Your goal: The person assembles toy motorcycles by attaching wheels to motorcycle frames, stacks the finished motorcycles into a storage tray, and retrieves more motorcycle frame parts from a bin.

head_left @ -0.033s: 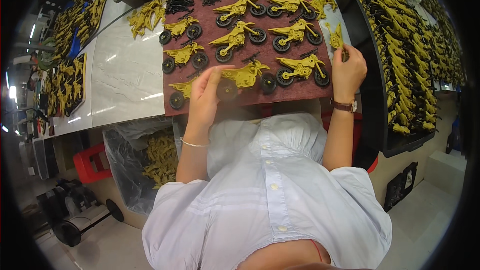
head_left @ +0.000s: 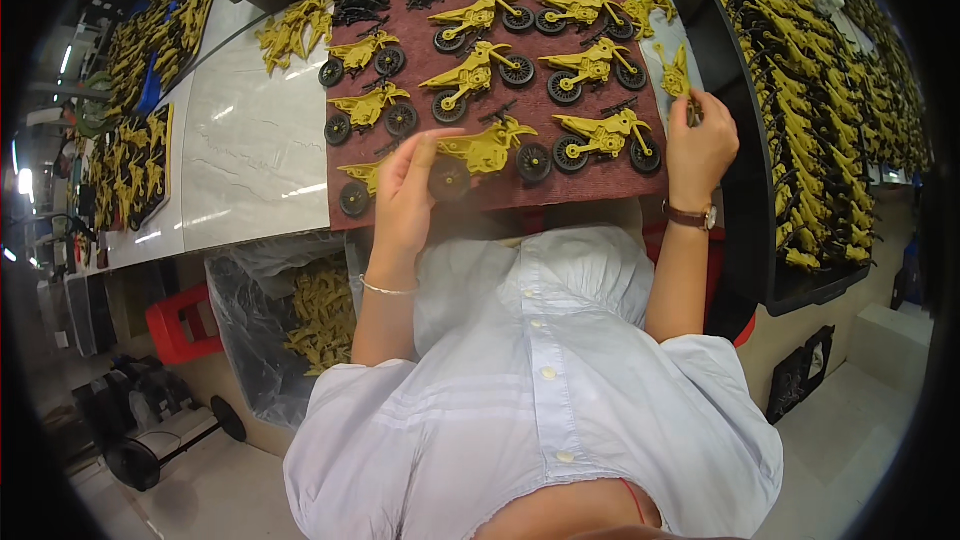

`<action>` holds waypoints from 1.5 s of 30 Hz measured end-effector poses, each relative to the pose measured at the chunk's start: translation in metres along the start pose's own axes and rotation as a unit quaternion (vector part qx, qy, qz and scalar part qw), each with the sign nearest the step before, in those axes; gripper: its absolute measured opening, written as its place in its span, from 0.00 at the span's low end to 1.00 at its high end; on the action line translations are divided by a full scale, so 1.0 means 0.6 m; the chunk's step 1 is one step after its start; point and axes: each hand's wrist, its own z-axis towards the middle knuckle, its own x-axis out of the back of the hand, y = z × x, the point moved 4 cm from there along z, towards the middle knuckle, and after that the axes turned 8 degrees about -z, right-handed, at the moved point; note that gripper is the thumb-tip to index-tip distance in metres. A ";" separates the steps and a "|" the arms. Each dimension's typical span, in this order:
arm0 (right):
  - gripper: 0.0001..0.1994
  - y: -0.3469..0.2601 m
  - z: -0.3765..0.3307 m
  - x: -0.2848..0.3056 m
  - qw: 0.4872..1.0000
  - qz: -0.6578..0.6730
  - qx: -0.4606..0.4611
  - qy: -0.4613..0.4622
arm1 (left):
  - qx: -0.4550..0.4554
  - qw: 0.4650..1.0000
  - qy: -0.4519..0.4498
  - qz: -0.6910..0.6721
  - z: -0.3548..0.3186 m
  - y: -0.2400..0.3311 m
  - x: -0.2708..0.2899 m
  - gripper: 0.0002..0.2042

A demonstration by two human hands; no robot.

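Note:
My left hand [head_left: 405, 185] is closed at the rear of a yellow toy motorcycle [head_left: 485, 150] with black wheels, near the front edge of a dark red cloth [head_left: 490, 202]. The rear wheel beside my fingers is blurred. Partly hidden behind this hand is another toy motorcycle [head_left: 360, 178]. At the right edge of the cloth, my right hand [head_left: 703, 145] has its fingertips pinched together on a small yellow plastic part [head_left: 675, 75]; the fingers cover its lower end. Between my hands lies a toy motorcycle [head_left: 605, 135] on its side.
Several more toy motorcycles [head_left: 478, 75] lie in rows on the cloth. Loose yellow parts [head_left: 295, 32] and black parts [head_left: 360, 5] are heaped at the back. A black crate [head_left: 745, 155] packed with yellow toys stands at right. A plastic-lined bin [head_left: 255, 340] sits below, beside a red stool [head_left: 180, 330].

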 end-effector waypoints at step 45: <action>0.13 -0.156 -0.055 0.081 0.877 0.406 0.177 -0.186 | -0.034 0.998 -0.035 -0.031 -0.008 -0.011 -0.063 0.13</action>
